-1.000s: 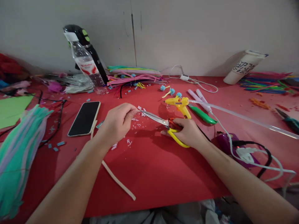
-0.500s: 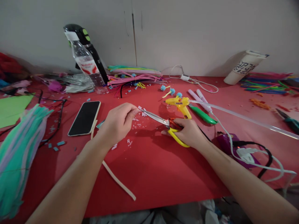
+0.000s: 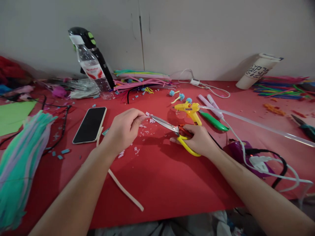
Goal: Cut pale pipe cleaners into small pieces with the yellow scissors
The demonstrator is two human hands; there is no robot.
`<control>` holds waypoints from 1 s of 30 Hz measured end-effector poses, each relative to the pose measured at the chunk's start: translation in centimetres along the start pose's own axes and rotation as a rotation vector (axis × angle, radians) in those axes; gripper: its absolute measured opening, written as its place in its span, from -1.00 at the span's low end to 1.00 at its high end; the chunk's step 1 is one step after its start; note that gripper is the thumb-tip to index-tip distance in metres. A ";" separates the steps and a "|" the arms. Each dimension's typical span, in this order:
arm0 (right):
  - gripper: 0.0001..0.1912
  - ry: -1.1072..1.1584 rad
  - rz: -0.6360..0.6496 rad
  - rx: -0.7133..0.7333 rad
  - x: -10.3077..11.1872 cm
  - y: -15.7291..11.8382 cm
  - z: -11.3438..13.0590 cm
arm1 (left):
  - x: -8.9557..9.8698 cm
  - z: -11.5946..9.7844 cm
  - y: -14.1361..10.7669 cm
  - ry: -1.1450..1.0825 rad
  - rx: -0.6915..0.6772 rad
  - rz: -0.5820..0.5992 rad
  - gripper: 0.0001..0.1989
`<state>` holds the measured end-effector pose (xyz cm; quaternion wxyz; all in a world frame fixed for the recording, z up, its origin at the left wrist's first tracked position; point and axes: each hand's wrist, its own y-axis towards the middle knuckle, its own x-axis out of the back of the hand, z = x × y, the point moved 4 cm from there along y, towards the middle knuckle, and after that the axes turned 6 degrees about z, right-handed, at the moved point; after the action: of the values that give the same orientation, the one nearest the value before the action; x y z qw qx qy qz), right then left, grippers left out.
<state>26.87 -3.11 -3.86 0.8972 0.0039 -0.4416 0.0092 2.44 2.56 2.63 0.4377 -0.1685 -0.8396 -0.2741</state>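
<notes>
My left hand (image 3: 126,127) is closed in a pinch, thumb against forefinger. A small pale pink piece (image 3: 147,114) pokes out at its fingertips; its exact kind is too small to make out. Around the handles of a pair of scissors (image 3: 164,124), with red-orange and yellow grips, my right hand (image 3: 198,139) is wrapped. The scissor blades point left, their tips right beside the pinched piece. Below the blades, pale pink clippings (image 3: 137,150) lie scattered on the red tabletop (image 3: 167,186). A cream strip (image 3: 125,190) runs under my left forearm.
A yellow glue gun (image 3: 188,109) with a long clear stick lies just beyond my right hand, near a green-handled tool (image 3: 213,120). A phone (image 3: 90,125) and bundled pipe cleaners (image 3: 22,167) are at left. A purple power strip (image 3: 240,151) with cords sits right. A bottle (image 3: 91,65) stands behind.
Almost nothing differs. The view has shifted very slightly, and both hands keep the same hold, with the scissor tips still by the pinched piece.
</notes>
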 end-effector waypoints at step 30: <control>-0.35 0.014 -0.002 -0.006 -0.2 0.2 -0.3 | -0.1 -0.1 -0.1 0.040 0.000 0.009 -0.77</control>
<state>26.96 -2.96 -4.18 0.9003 0.0018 -0.4352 0.0068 2.50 2.41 2.57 0.4555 -0.1666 -0.8300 -0.2756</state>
